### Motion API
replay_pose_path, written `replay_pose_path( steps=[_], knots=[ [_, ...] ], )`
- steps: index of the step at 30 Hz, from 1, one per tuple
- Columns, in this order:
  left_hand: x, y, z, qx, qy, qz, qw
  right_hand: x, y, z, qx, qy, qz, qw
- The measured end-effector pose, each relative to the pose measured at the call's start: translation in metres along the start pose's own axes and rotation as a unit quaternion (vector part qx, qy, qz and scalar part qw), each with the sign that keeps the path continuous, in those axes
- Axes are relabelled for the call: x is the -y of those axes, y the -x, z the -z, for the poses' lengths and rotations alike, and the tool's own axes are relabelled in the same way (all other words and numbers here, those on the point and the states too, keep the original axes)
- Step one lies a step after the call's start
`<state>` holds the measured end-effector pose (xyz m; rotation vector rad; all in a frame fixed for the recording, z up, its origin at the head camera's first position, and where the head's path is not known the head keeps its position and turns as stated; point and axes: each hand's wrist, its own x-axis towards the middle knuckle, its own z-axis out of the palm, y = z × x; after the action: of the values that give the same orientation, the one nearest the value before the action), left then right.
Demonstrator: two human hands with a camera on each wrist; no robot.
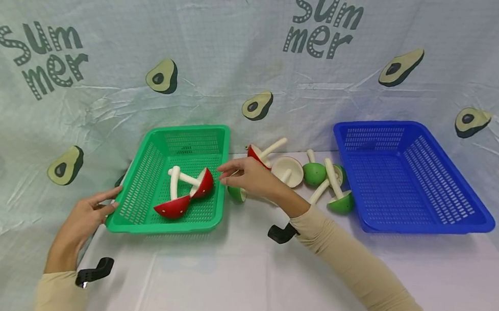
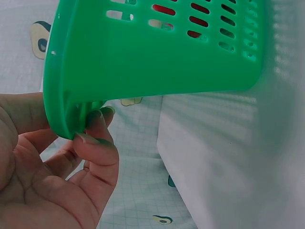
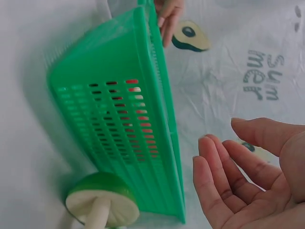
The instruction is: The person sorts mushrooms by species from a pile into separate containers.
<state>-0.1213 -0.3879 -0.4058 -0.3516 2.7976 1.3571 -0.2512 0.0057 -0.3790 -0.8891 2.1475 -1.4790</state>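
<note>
My left hand (image 1: 87, 216) grips the left rim of a green plastic basket (image 1: 162, 230), with thumb and fingers pinched over the edge in the left wrist view. Inside that basket lie two toy mushrooms with red white-dotted caps: one red mushroom (image 1: 173, 207) near the front, the other red mushroom (image 1: 203, 183) by the right wall. Just beyond the basket's right rim hovers my right hand (image 1: 251, 176), holding nothing. Its fingers are loosely bent, and the thumb stands apart from them in the right wrist view. Below it a green-capped mushroom (image 3: 102, 200) sits beside the basket wall.
Several more mushrooms lie loose between the baskets, among them a red one (image 1: 254, 153), a pale upturned cap (image 1: 288, 170) and a green one (image 1: 341, 203). A blue basket (image 1: 425, 231) stands at the right. Behind hangs a printed cloth (image 1: 225, 45).
</note>
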Motion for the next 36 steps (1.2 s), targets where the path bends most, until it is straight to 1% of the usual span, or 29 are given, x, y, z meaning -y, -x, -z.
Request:
replay_pose_path(
  steps=[4, 6, 12, 17, 24, 27, 32, 36],
  knots=[
    [-0.001, 0.001, 0.0, -0.004, -0.003, -0.001, 1.0, -0.009, 0.01, 0.015, -0.023, -0.018, -0.005, 1.0],
    [-0.002, 0.001, -0.001, -0.006, -0.004, -0.001, 1.0, -0.013, 0.015, 0.021, -0.036, -0.017, -0.012, 0.999],
    [-0.001, 0.001, 0.0, -0.005, -0.001, 0.003, 1.0, -0.021, 0.031, 0.035, -0.078, -0.012, -0.034, 0.996],
    [-0.001, 0.0, 0.001, -0.004, -0.002, 0.004, 1.0, -0.029, 0.039, 0.043, -0.103, -0.022, -0.052, 0.993],
    [-0.001, -0.002, 0.002, -0.001, -0.004, 0.002, 1.0, -0.042, 0.051, 0.051, -0.132, -0.08, -0.087, 0.984],
    [-0.001, -0.002, 0.002, -0.001, -0.002, -0.001, 1.0, -0.048, 0.055, 0.054, -0.139, -0.078, -0.094, 0.983],
    [0.001, -0.003, 0.002, 0.002, -0.001, -0.004, 1.0, -0.054, 0.062, 0.055, -0.149, -0.057, -0.098, 0.982],
    [0.002, -0.002, 0.002, 0.003, 0.004, 0.002, 1.0, -0.059, 0.066, 0.055, -0.159, -0.066, -0.109, 0.979]
  ],
)
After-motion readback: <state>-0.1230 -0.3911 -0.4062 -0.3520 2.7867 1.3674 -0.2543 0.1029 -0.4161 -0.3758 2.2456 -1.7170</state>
